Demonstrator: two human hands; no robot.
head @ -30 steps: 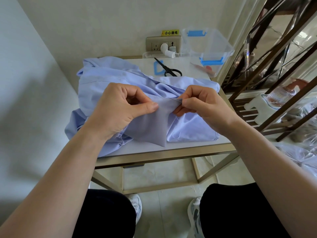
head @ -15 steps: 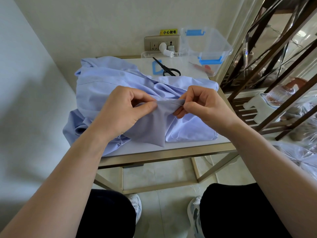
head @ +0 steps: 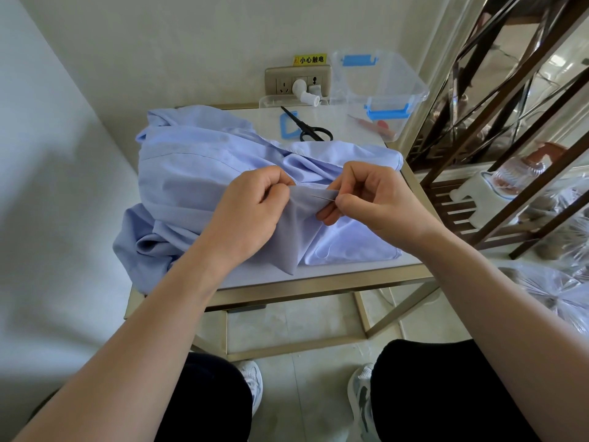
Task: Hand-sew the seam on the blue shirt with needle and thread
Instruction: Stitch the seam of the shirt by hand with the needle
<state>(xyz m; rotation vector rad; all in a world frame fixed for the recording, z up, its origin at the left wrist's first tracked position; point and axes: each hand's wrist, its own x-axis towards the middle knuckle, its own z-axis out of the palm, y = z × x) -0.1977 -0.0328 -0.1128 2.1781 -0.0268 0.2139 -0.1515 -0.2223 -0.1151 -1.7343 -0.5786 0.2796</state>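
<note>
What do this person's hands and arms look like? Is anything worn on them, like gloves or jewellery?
Nothing is worn on them. The left hand and right hand have no gloves, and no ring, watch or bracelet is in sight. The left forearm and right forearm are bare up to the picture's edge; no sleeve shows.

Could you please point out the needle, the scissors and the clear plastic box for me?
needle (head: 323, 197), head view, middle of its bare shaft.
scissors (head: 299, 123), head view, blades near the pivot.
clear plastic box (head: 387, 112), head view, its blue front clasp.
</note>
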